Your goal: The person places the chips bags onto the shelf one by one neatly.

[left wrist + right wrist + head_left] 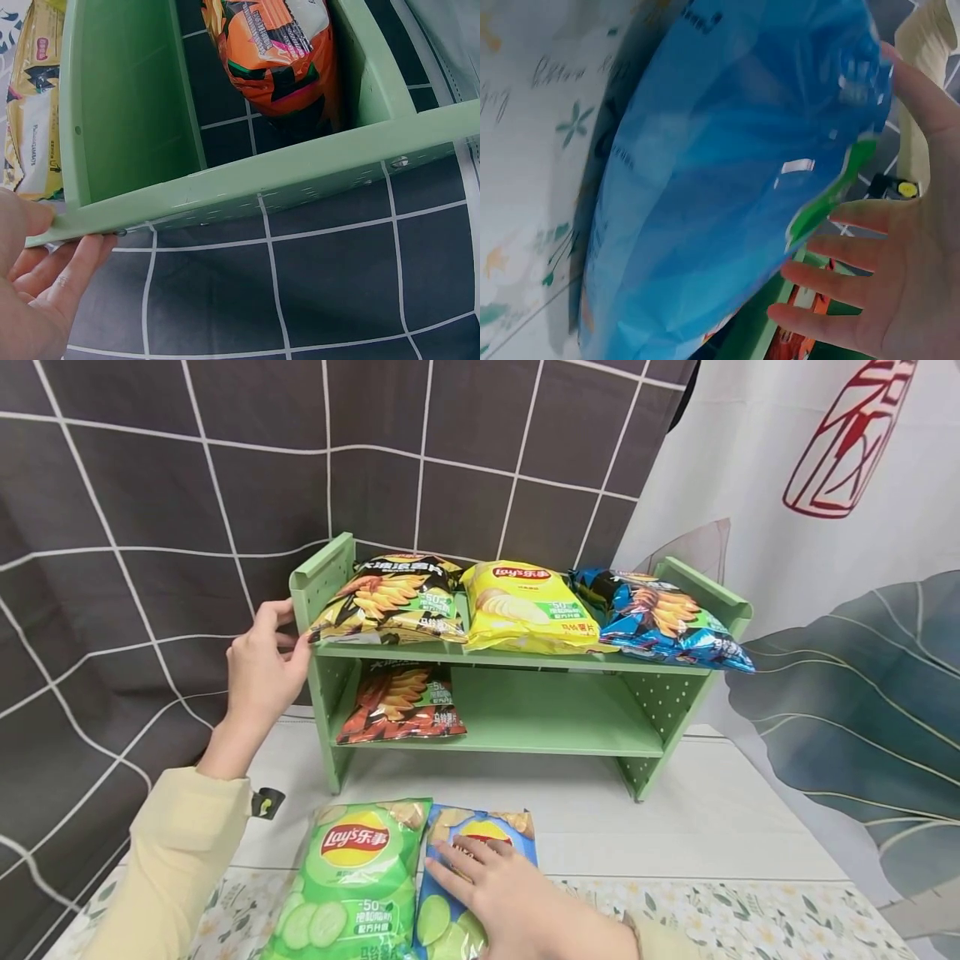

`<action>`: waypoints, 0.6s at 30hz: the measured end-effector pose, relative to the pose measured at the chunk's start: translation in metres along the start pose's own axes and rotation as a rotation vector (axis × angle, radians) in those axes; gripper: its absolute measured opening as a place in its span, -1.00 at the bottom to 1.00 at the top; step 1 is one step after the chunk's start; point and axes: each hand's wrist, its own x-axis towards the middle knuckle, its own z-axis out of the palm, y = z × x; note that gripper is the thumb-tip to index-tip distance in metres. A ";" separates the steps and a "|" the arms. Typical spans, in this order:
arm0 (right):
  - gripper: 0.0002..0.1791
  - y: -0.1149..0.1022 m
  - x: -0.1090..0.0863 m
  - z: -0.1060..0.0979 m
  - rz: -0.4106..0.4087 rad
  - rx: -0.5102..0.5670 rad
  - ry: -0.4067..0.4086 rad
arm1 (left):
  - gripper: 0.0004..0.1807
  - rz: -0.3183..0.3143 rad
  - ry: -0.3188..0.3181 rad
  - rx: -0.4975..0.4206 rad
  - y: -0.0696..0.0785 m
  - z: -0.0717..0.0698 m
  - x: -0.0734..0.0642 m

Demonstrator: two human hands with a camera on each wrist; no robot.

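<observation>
My left hand (266, 664) grips the left side panel of a green two-tier shelf (495, 653), thumb on the front edge and fingers behind it. In the left wrist view, fingertips (94, 244) press against the panel's outer face. Low in the head view, my right hand (517, 893) lies over a blue Lay's chip bag (442, 906), its fingers spread and fairly straight. The right wrist view shows the blue bag (727, 150) close up, with the thumb at its edge. Left of it lies a green Lay's chip bag (352, 877) with cucumber slices printed on it.
On the top tier sit a black-and-gold chip bag (393, 597), a yellow one (528, 610) and a dark blue one (667, 614). A red chip bag (405, 702) occupies the lower tier's left end. Grid-patterned dark cloth (225, 485) hangs behind.
</observation>
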 end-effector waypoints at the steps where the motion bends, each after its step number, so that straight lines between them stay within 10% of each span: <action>1: 0.11 -0.001 0.000 0.000 -0.005 0.001 -0.011 | -0.61 0.000 0.000 0.000 0.000 0.000 0.000; 18: -0.06 -0.004 -0.004 0.004 0.079 0.008 -0.019 | -0.61 0.005 0.002 -0.004 0.001 0.000 -0.001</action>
